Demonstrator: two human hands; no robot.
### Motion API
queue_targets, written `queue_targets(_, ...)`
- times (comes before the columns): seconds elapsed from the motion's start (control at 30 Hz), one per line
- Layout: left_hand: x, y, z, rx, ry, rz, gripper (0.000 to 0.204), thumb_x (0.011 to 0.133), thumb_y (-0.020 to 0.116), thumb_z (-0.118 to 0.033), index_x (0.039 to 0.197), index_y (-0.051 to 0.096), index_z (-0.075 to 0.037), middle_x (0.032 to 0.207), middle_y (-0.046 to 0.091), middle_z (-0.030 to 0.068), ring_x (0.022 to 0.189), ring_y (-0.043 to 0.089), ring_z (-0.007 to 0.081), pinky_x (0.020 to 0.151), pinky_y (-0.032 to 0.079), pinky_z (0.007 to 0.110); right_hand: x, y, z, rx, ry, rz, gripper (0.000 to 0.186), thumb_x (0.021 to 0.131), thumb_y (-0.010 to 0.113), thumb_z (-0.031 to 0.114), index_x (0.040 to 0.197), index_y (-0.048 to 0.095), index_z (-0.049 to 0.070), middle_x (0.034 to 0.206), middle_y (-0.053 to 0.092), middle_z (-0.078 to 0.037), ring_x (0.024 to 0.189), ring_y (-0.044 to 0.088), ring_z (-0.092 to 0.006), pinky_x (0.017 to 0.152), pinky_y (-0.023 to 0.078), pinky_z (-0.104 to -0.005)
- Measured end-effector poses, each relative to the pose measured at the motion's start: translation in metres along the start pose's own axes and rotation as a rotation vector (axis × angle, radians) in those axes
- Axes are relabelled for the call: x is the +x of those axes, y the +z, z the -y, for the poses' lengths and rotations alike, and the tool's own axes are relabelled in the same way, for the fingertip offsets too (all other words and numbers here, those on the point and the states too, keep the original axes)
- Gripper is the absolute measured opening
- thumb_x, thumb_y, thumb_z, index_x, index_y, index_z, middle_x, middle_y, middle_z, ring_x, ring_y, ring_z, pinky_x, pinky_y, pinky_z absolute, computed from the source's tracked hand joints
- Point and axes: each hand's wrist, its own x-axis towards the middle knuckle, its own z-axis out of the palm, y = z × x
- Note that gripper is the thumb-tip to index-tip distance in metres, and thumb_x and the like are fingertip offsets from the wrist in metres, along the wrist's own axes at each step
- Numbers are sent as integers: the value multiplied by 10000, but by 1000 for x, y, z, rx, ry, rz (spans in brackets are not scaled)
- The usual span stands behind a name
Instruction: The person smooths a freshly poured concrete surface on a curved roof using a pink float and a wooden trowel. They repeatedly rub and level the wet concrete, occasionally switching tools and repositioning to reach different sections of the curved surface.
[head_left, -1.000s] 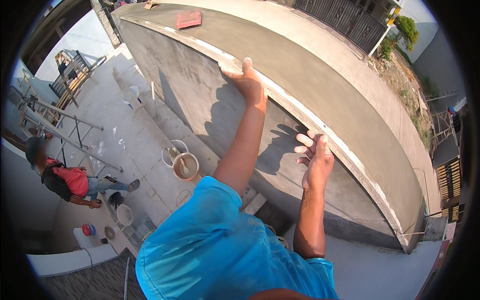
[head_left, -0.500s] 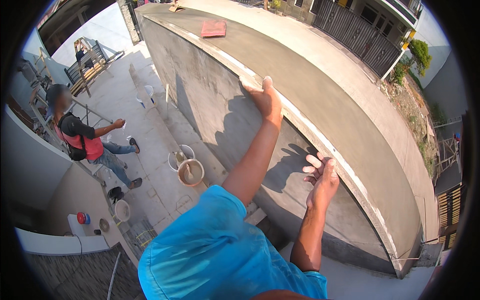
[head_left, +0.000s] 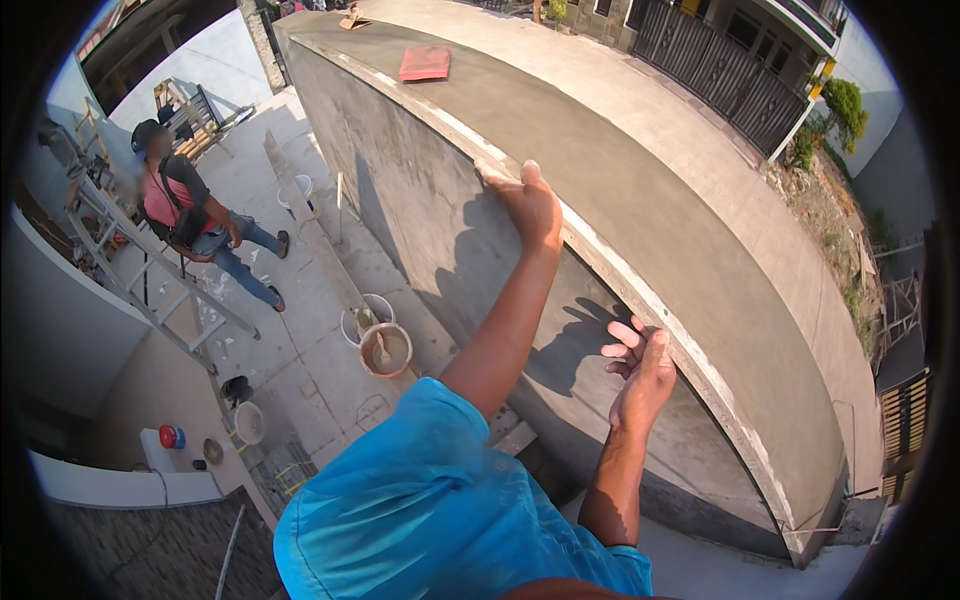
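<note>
My left hand [head_left: 521, 208] grips the pale straight strip [head_left: 615, 270] along the top edge of the grey plastered wall [head_left: 390, 200]. My right hand [head_left: 640, 370] is lower along the same edge, its fingers apart and slightly bent, the thumb at the strip's edge. Smooth grey render [head_left: 730, 270] covers the broad top beyond the strip. A red flat object [head_left: 425, 62] lies on that top near its far end.
A co-worker [head_left: 187, 205] in pink and dark clothes is on the paved floor at left, beside an aluminium ladder [head_left: 150, 290]. Buckets [head_left: 384, 350] stand at the wall's foot. A small red tub [head_left: 170, 436] sits on a ledge. A road [head_left: 600, 80] runs beyond the wall.
The co-worker has stepped away toward the upper left along the paved floor. The view has shifted slightly. My hands keep their places on the edge.
</note>
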Motion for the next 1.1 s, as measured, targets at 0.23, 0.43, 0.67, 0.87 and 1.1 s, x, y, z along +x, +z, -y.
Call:
queue_targets(0.23,5,4,10,18,41,-56,739,958,549,-104,1500,108,134,1561,176,313,1473,215,378,1216,190,409,2,-2,-3,58,-17,6,559,1048,458,443,1170,606,-83,918,739,-153,680,666,-145,567,466,-262)
queue_targets(0.43,0,2,-4,-7,83,-127,715,972,544,-105,1500,117,120,1537,197,322,1434,271,404,1191,237,436,0,-15,-15,25,-29,-24,453,1034,531,368,1084,658,-65,861,741,-146,629,659,-143,532,460,-243)
queue_targets(0.67,-11,13,-4,-85,46,-76,721,959,535,-187,1501,143,80,1523,225,298,1410,308,382,1168,264,454,8,-8,-4,-30,1,-54,397,1035,536,327,1054,673,-45,831,742,-126,586,655,-143,522,447,-234)
queue_targets(0.87,-11,-21,-25,-67,-139,163,822,956,573,-360,1549,114,-22,1583,170,213,1438,281,323,1164,281,455,16,-9,-7,24,77,93,398,994,583,398,1062,688,20,890,755,-55,593,631,-92,566,468,-267)
queue_targets(1.1,-94,-74,1,436,308,603,1013,890,662,-460,1588,58,-43,1657,51,165,1531,118,279,1225,155,446,14,-12,-4,-124,96,105,554,961,562,549,997,698,14,752,728,-35,567,627,-106,570,498,-307)
